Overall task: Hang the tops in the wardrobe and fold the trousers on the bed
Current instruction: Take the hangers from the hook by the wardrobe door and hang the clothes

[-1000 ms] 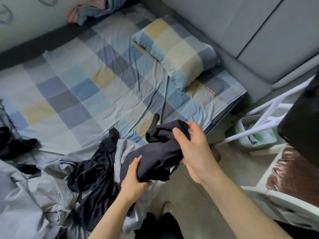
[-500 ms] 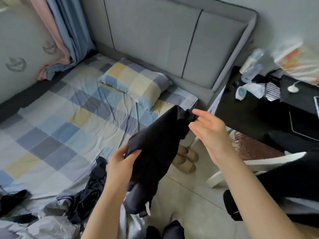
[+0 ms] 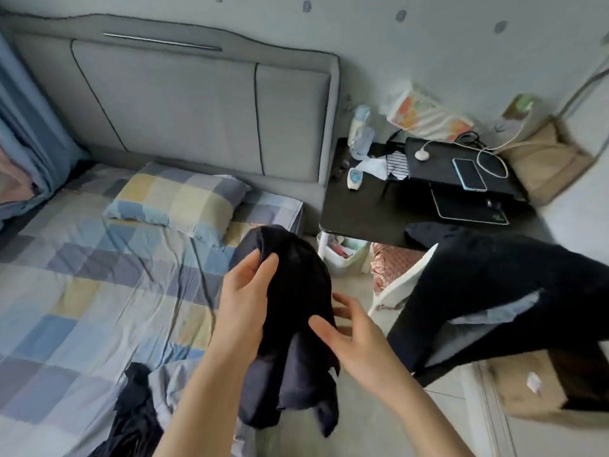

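Observation:
A dark navy garment [image 3: 296, 311] hangs bunched in the air beside the bed [image 3: 82, 291]. My left hand [image 3: 244, 295] grips its upper part, thumb and fingers pinching the cloth. My right hand [image 3: 349, 338] is spread open against the garment's right side, fingers straight. I cannot tell whether the garment is a top or trousers. More dark and grey clothes [image 3: 138, 413] lie in a heap on the bed's near edge. No wardrobe shows in the head view.
A checked pillow [image 3: 178, 199] lies by the grey headboard [image 3: 197, 103]. A black side table [image 3: 379, 209] carries a laptop, a phone [image 3: 469, 174] and cables. A white chair [image 3: 402, 285] draped with dark clothing [image 3: 494, 291] stands to the right. A small bin [image 3: 342, 258] sits under the table.
The view has swung up and to the right. My left hand has shifted up to the garment's top. My right hand has let go of the top and now lies open lower on its side.

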Tool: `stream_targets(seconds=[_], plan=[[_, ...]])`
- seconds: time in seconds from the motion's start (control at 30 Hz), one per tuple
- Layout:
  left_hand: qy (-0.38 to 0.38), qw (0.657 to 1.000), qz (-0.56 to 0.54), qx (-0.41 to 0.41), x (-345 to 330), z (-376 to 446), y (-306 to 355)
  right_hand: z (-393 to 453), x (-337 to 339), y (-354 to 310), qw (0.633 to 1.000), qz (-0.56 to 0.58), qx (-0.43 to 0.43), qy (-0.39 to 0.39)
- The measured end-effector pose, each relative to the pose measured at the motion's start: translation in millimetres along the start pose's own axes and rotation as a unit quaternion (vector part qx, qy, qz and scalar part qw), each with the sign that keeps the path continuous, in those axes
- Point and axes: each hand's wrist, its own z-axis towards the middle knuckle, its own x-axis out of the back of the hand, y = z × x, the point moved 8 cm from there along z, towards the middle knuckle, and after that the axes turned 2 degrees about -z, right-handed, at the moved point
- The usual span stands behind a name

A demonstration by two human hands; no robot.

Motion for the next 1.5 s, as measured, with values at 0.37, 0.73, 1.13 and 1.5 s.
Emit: stream_targets(seconds=[0.37, 0.73, 1.13, 1.5], plan=[[0.051, 0.947, 0.295, -0.120, -82, 20, 36, -50, 212, -21, 0.970, -0.123, 0.083, 0.193], [-0.233, 0.894, 0.361, -0.129, -245, -49, 78, -117, 314, -81, 0.977, 0.110, 0.066, 0.173], [-0.199, 0.934, 0.251, -0.160, -315, -132, 99, -158, 351, -94, 0.952, 0.207, 0.060, 0.216], [-0.254, 0.917, 0.269, -0.149, -368, -131, 119, -190, 333, -81, 0.958, -0.191, 0.156, 0.149]])
